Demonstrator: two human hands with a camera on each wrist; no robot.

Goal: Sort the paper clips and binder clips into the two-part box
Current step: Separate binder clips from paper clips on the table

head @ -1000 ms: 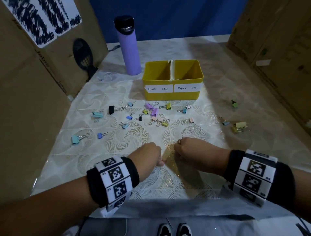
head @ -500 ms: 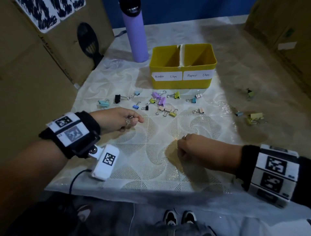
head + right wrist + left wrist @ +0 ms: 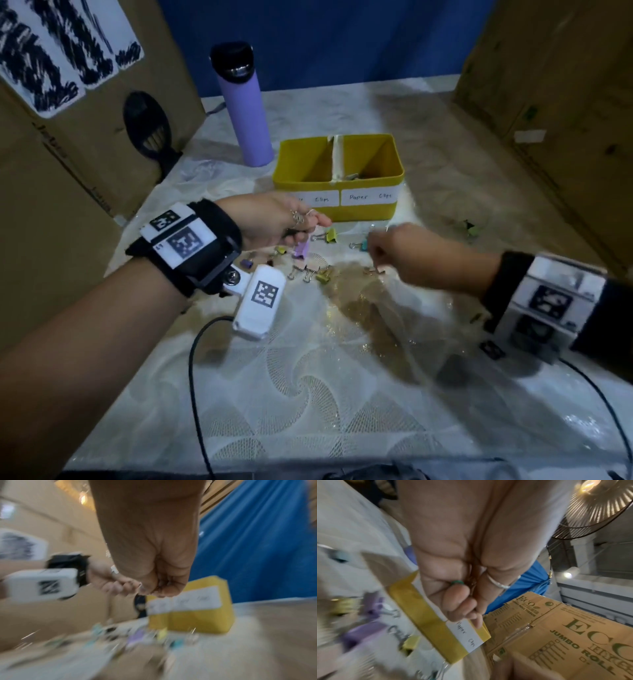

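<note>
The yellow two-part box [image 3: 359,215] stands mid-table, its left part labelled binder clips and its right part paper clips; a small metal piece [image 3: 352,176] lies in the right part. My left hand [image 3: 308,226] hovers just before the box's left label, fingers curled round a small green clip [image 3: 457,582]. Beneath it lie a purple binder clip [image 3: 301,248] and a yellow one [image 3: 330,235]. Fingers curled, my right hand [image 3: 375,246] hangs above a teal clip [image 3: 363,245]; no clip shows in it. More small clips [image 3: 310,272] lie between the hands.
A purple bottle [image 3: 245,113] stands left of the box. Cardboard walls [image 3: 68,205] close in both sides, with a black brush-like thing [image 3: 147,130] against the left one. A green clip [image 3: 469,228] lies far right. Cables trail over the near cloth [image 3: 308,394].
My left hand went left to the outer clips, then forward and right to the box front. My right hand lifted off the cloth and moved forward over the clips.
</note>
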